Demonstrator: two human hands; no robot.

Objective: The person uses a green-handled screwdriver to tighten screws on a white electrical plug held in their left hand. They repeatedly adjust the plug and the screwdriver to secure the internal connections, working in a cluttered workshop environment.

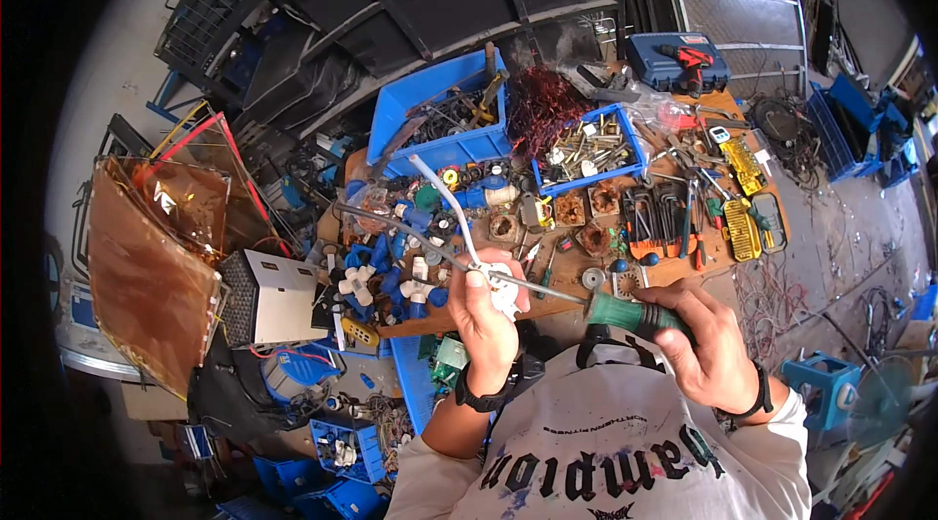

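Above the near edge of the cluttered wooden workbench (684, 271), the left hand (486, 317) is closed around a small white plastic fitting (501, 287) with a curved white tube (447, 197) rising from it. The right hand (708, 344) grips tightly the green-handled long screwdriver (625, 313), whose thin shaft crosses the fitting. The work looks in the middle: the tool is engaged, the fitting not yet put down. The bench edge is crowded with blue and white plastic parts (386, 281); free room is only near the person's chest.
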